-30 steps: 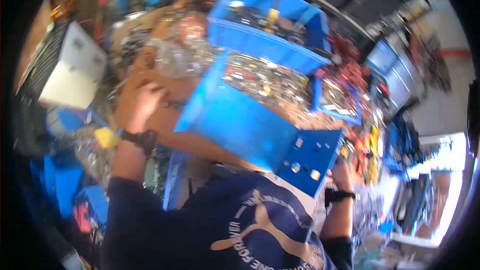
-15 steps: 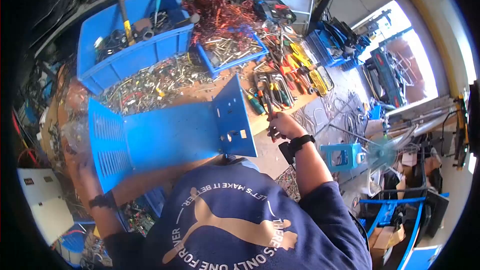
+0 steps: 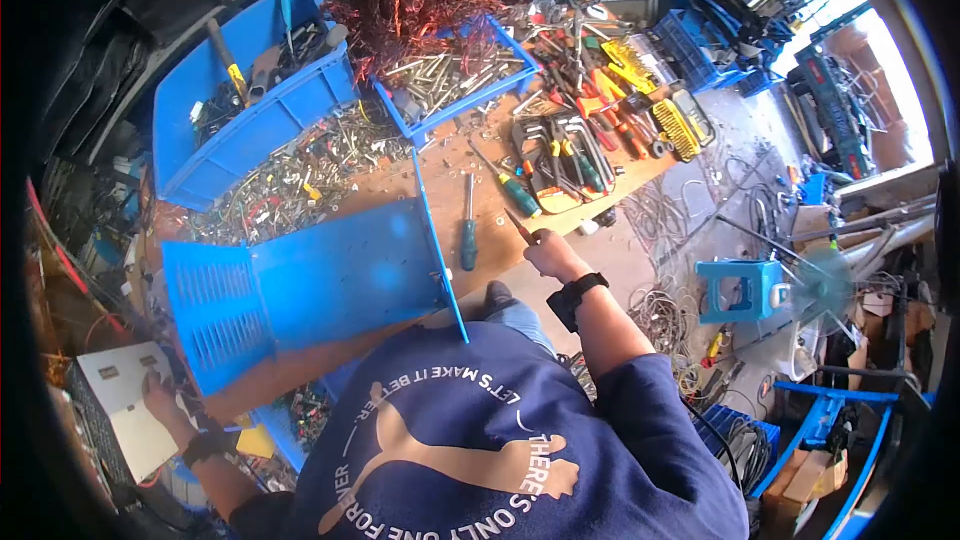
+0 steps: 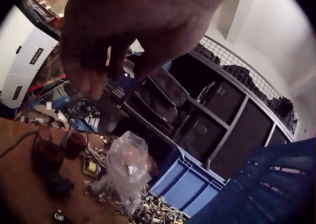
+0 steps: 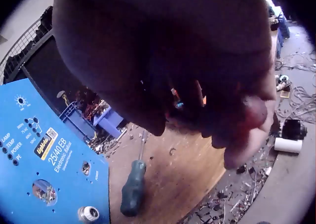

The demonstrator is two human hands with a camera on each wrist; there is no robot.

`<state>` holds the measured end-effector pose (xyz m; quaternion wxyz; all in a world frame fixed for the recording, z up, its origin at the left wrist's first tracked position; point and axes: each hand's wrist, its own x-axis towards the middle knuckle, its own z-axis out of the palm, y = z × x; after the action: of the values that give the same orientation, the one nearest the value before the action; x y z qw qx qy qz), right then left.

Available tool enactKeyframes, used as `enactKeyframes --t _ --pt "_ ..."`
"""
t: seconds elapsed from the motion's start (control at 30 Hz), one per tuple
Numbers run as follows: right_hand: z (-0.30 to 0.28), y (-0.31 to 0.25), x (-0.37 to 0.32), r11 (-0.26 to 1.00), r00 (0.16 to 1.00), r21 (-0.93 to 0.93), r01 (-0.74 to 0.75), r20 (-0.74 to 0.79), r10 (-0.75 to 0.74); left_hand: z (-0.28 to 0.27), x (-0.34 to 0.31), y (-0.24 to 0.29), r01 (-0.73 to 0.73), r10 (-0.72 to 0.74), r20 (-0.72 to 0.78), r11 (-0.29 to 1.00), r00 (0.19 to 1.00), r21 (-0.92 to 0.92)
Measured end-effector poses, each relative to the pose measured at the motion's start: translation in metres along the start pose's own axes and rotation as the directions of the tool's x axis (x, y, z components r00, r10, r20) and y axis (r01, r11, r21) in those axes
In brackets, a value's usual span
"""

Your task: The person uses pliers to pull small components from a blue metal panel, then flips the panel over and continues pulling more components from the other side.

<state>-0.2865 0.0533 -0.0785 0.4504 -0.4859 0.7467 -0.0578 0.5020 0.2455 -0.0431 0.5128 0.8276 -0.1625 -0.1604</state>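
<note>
A blue sheet-metal ballast casing [image 3: 345,275] lies on the wooden table, slotted end to the left. Its printed end panel [image 5: 54,155] fills the lower left of the right wrist view. Left of the casing, my left hand [image 3: 165,402] overlaps a white panelled box [image 3: 128,415] in the head view; its fingers hang loosely and hold nothing in the left wrist view. My right hand [image 3: 556,256], beyond the table's front edge, holds a slim dark tool [image 3: 519,227] whose kind I cannot tell. A green-handled screwdriver [image 3: 468,240] lies between casing and right hand.
Behind the casing stand a large blue bin [image 3: 265,120] and a blue tray [image 3: 455,90] of metal rods beside red wire. Hex keys [image 3: 565,160] and red-handled pliers [image 3: 625,125] lie at the right. A clear plastic bag [image 4: 127,167] sits at the left. Cables litter the floor.
My left hand has moved from beside the casing's slotted end to over the white box. The right hand keeps hold of the slim tool, and the green-handled screwdriver has come into view.
</note>
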Motion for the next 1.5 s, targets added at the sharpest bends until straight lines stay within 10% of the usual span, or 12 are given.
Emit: enactKeyframes --t 0.43,0.87,1.13,1.5 --pt "0.057 -0.01 0.088 0.906 0.833 -0.135 0.4 -0.359 -0.421 0.036 -0.19 0.127 -0.298 0.304 0.055 0.857 0.951 0.42" --pt "0.043 -0.024 0.065 0.78 0.875 -0.538 0.319 -0.148 -0.46 0.044 -0.25 0.098 -0.233 0.205 0.114 0.902 0.972 0.364" --pt "0.016 -0.01 0.029 0.812 0.82 -0.251 0.528 -0.101 -0.564 0.057 -0.22 0.093 -0.199 0.186 0.088 0.962 0.979 0.186" --pt "-0.014 -0.089 -0.082 0.85 0.859 0.284 0.444 0.132 -0.494 0.109 -0.199 0.099 -0.335 0.348 0.039 0.924 0.937 -0.186"
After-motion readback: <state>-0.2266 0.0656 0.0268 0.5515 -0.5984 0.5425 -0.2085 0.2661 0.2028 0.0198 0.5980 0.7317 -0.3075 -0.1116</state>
